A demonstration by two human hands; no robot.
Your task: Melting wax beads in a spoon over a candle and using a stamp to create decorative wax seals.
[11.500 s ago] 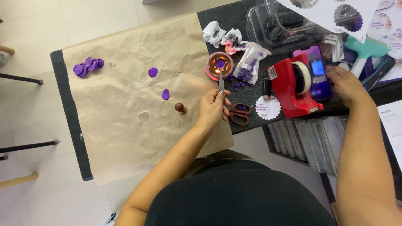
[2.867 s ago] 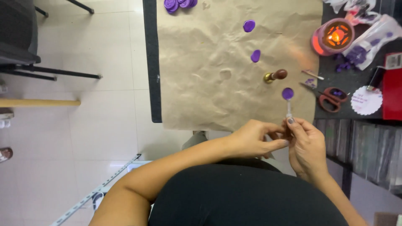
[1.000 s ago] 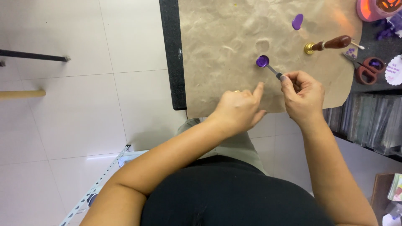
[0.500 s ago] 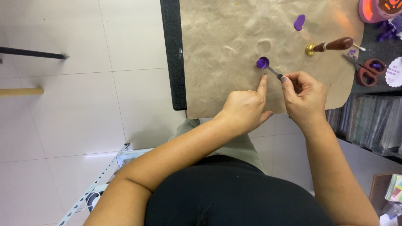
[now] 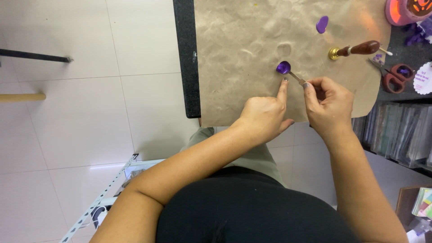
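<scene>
My right hand (image 5: pixel 329 104) grips the handle of a small metal spoon (image 5: pixel 286 69) whose bowl holds purple wax, low over the brown paper sheet (image 5: pixel 243 40). My left hand (image 5: pixel 265 114) rests beside it with the index finger stretched out, its tip just below the spoon's bowl. A purple wax seal (image 5: pixel 322 24) lies on the paper farther up. A brass stamp with a dark wooden handle (image 5: pixel 354 49) lies on its side to the right of the spoon.
A black mat edge (image 5: pixel 184 54) borders the paper on the left. Red-handled scissors (image 5: pixel 393 76), a round white tag (image 5: pixel 424 78) and a pink wax warmer (image 5: pixel 405 9) sit at the right. Shelves of clear sleeves (image 5: pixel 396 139) stand below the table edge.
The spoon and my right hand have held nearly still over the paper. My left index finger has moved up closer to the spoon's bowl.
</scene>
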